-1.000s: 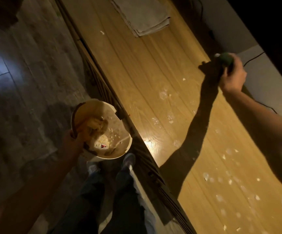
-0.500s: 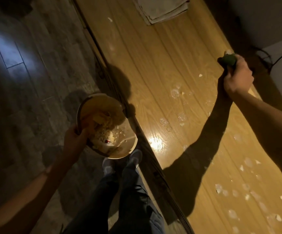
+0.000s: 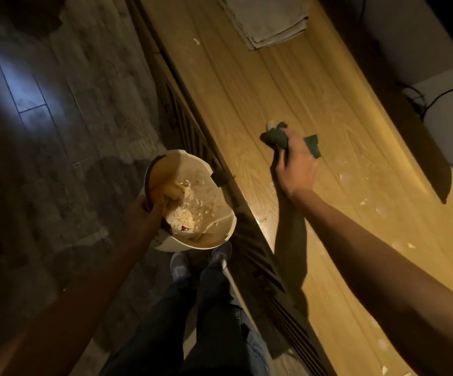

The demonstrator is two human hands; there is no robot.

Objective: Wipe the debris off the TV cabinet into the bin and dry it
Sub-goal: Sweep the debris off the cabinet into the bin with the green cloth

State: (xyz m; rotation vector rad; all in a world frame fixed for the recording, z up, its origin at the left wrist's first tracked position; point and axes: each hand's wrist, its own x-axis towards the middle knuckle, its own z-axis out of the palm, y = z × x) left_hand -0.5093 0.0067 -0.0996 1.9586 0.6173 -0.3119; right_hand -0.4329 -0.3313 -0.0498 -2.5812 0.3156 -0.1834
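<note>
Cabinet top [image 3: 247, 85]: yellow wood, pale scattered debris [image 3: 363, 202].

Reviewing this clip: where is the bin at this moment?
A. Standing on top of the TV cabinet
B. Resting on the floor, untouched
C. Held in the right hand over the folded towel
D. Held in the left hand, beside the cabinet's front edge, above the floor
D: the left hand grips the rim of the bin just off the front edge of the TV cabinet, while the right hand holds a green cloth.
</note>
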